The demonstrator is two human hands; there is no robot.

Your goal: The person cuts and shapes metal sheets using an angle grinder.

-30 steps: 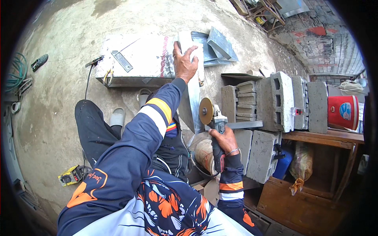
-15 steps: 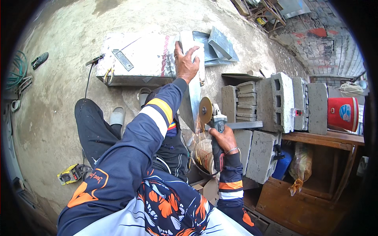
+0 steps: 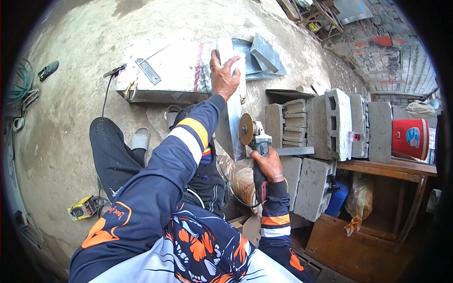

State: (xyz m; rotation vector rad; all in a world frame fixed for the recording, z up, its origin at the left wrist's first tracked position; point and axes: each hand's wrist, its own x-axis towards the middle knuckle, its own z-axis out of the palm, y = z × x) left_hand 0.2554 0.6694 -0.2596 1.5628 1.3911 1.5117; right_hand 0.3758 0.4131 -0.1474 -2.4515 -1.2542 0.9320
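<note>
My left hand (image 3: 224, 79) grips the upper part of a long, box-shaped metal piece (image 3: 231, 118), fingers and thumb spread across it. That piece rests against the right end of a pale, foil-like covered box (image 3: 172, 56) and slopes down toward me. In my right hand (image 3: 268, 165) is an angle grinder (image 3: 262, 139), held by its body. Its brown disc (image 3: 246, 129) stands just right of the metal piece's lower part, with no sparks showing. A flat metal plate with a slot (image 3: 148, 70) and yellow-handled pliers (image 3: 132, 88) lie at the box's left part.
Bent sheet-metal pieces (image 3: 266, 54) lie beyond the box. Concrete blocks (image 3: 339, 123) stand to the right, with a red bucket (image 3: 409, 137) and wooden cabinet (image 3: 377, 166). Another person's dark-trousered leg (image 3: 113, 151) is at left. A cylinder-like object (image 3: 244, 186) sits below the grinder.
Sparks streaming down from the disc have stopped. The grinder has shifted very slightly, and my left hand keeps its hold on the metal piece.
</note>
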